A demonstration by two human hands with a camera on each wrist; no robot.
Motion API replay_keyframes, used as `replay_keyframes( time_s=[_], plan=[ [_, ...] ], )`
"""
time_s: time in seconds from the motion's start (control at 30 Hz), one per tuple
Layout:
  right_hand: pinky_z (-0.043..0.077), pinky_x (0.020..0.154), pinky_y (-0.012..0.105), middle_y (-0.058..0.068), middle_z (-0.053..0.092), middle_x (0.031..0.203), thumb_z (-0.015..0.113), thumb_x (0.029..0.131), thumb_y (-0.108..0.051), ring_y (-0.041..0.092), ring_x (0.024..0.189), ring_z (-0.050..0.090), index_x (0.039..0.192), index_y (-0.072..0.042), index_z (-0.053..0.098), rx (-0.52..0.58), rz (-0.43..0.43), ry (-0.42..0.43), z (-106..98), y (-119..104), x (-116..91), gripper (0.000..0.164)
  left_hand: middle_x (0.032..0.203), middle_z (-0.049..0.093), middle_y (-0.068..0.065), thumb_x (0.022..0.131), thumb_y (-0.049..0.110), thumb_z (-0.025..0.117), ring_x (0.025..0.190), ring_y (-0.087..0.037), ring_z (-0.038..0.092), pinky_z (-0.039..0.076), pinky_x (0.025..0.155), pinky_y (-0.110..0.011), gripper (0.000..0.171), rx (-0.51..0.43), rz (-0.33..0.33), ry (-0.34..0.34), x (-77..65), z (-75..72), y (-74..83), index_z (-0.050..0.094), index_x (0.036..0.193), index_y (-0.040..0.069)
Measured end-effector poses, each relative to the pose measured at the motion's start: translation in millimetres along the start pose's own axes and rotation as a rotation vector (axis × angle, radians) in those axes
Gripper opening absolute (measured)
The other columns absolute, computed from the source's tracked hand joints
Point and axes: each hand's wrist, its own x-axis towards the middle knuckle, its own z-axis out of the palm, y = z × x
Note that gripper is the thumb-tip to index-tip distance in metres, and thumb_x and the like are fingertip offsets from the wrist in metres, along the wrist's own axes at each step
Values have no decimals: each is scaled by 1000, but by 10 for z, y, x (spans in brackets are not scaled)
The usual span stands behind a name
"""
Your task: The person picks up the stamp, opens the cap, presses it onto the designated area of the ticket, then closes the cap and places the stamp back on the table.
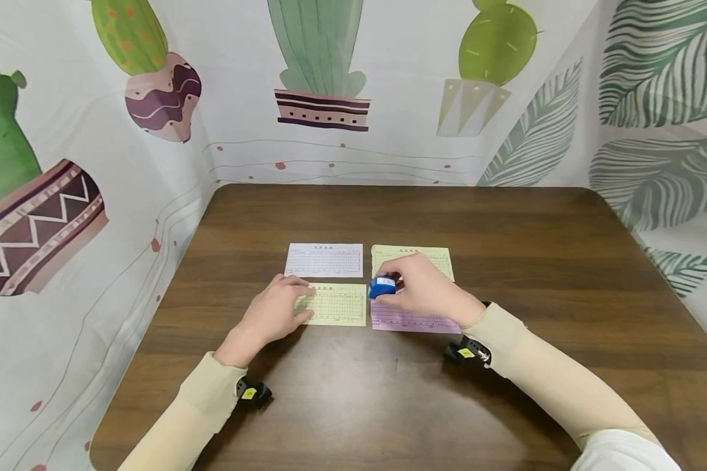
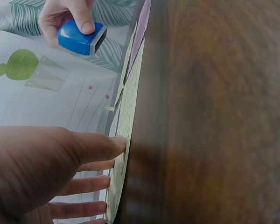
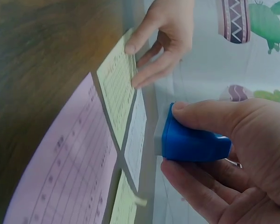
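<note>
My right hand (image 1: 421, 284) pinches a blue self-inking stamp (image 1: 383, 286) between thumb and fingers. In the left wrist view the stamp (image 2: 79, 38) is raised clear of the paper, its dark underside partly visible. It hovers around the left end of the pink form (image 1: 415, 320), whose upper part my right hand hides. My left hand (image 1: 271, 313) rests its spread fingertips on the left part of the near yellow form (image 1: 342, 306). In the right wrist view, its thumb and fingers touch that yellow form (image 3: 116, 79).
Behind the near yellow form lies a white form (image 1: 324, 260); a second yellow form (image 1: 442, 258) lies behind the pink one, partly covered by my right hand. All four corners meet mid-table. A brown wooden table (image 1: 342, 392) carries them, with a patterned cloth (image 1: 400, 157) hanging behind.
</note>
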Motion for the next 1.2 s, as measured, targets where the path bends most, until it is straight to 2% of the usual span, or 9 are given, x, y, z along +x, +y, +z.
replay_keyframes(
  time_s=[0.1, 0.4, 0.7, 0.9, 1.2],
  plan=[
    [56, 67, 17, -11, 70, 81, 85, 77, -27, 4, 72, 62, 89, -23, 72, -15, 21, 18, -41, 73, -60, 18, 135, 65, -4, 89, 35, 74, 129, -28, 55, 53, 103, -44, 41, 2, -4, -7, -3, 2, -8, 70, 126, 19],
    [56, 64, 18, -9, 73, 84, 87, 75, -24, 5, 69, 64, 92, -22, 73, -27, 83, 64, -185, 273, -255, 22, 133, 66, -4, 87, 36, 75, 126, -27, 56, 58, 94, -44, 40, 16, -2, -3, -9, -7, -10, 71, 124, 20],
    [54, 62, 22, -5, 74, 84, 87, 75, -30, 8, 68, 64, 94, -22, 73, -66, 160, 116, -347, 558, -519, 26, 132, 66, -5, 87, 36, 75, 125, -27, 57, 56, 97, -44, 40, 12, 0, 2, 13, 7, 13, 72, 123, 19],
    [55, 64, 24, 1, 75, 87, 87, 75, -28, 12, 69, 63, 97, -18, 74, -94, 221, 156, -462, 677, -681, 28, 127, 67, -4, 86, 35, 76, 120, -26, 57, 58, 90, -43, 40, 9, -2, 12, 19, 13, 14, 72, 123, 20],
    [60, 66, 30, 6, 77, 90, 88, 75, -25, 14, 70, 66, 99, -14, 75, -117, 262, 196, -571, 802, -833, 29, 125, 67, -5, 86, 34, 77, 117, -26, 58, 58, 89, -43, 40, 8, 10, 16, 17, -19, 27, 73, 122, 18]
  ],
)
